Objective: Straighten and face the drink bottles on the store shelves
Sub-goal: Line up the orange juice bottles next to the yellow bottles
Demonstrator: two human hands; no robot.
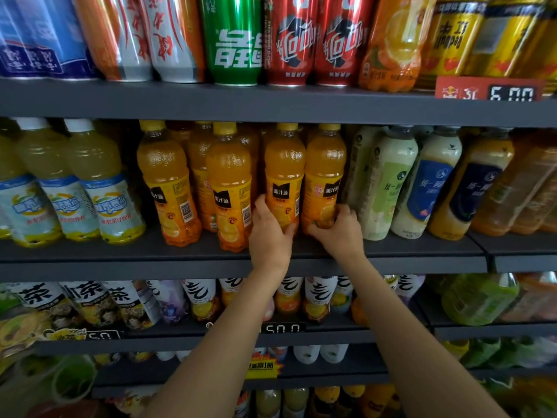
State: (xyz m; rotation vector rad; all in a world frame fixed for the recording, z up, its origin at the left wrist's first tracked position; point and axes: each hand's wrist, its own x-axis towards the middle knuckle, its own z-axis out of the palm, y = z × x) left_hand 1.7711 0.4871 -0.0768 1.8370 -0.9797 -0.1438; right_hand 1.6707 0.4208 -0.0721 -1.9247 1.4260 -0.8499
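Note:
Several orange juice bottles with yellow caps stand in a row on the middle shelf [211,260]. My left hand [269,233] grips the base of one orange bottle [284,173], whose black label faces out. My right hand [339,229] grips the base of the neighbouring orange bottle [325,173], whose label is turned partly to the right. Two more orange bottles [229,182] stand to the left, with barcodes showing at the front. Further orange bottles stand behind them in shadow.
Pale yellow pear drinks [99,182] stand at the left of the same shelf, milky tea bottles [388,182] at the right. Cans [235,40] fill the shelf above. Tea and sparkling drinks [202,297] line the shelf below, with price tags [281,328] on its edge.

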